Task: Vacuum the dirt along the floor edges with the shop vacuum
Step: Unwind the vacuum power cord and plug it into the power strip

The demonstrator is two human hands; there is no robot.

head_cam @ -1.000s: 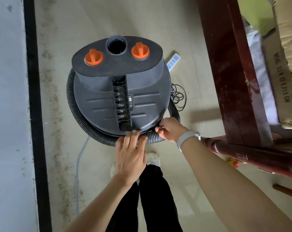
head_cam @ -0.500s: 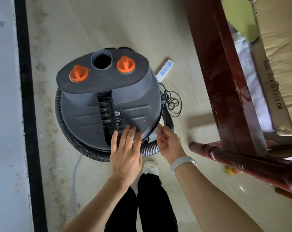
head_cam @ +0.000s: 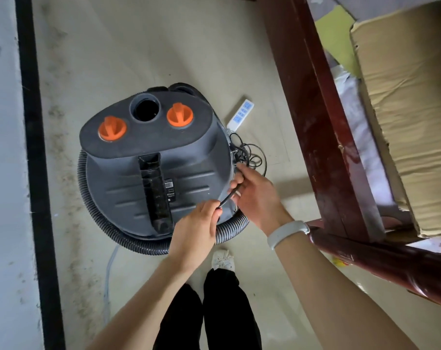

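Hands [head_cam: 196,223] now off the lid, pinching cord [head_cam: 229,195].

Shop vacuum [head_cam: 128,173], centre of frame: dark grey plastic lid, matt and dusty, with moulded ribs. Two knobs [head_cam: 112,129] on top: orange plastic, slight sheen. Hose [head_cam: 108,223] coiled round the base: ribbed grey plastic, matt. Power cord [head_cam: 252,152] at centre right: thin, black, smooth rubbery sheath. Power strip [head_cam: 241,114] above it: white glossy plastic. Floor [head_cam: 164,46]: pale smooth tile, gritty dirt [head_cam: 60,173] along the left edge. Furniture frame [head_cam: 315,109], right side: dark red wood, lacquered, glossy, scuffed. Cardboard [head_cam: 411,109], upper right: brown, creased, matt. Wristband [head_cam: 287,233], lower centre: white, smooth.
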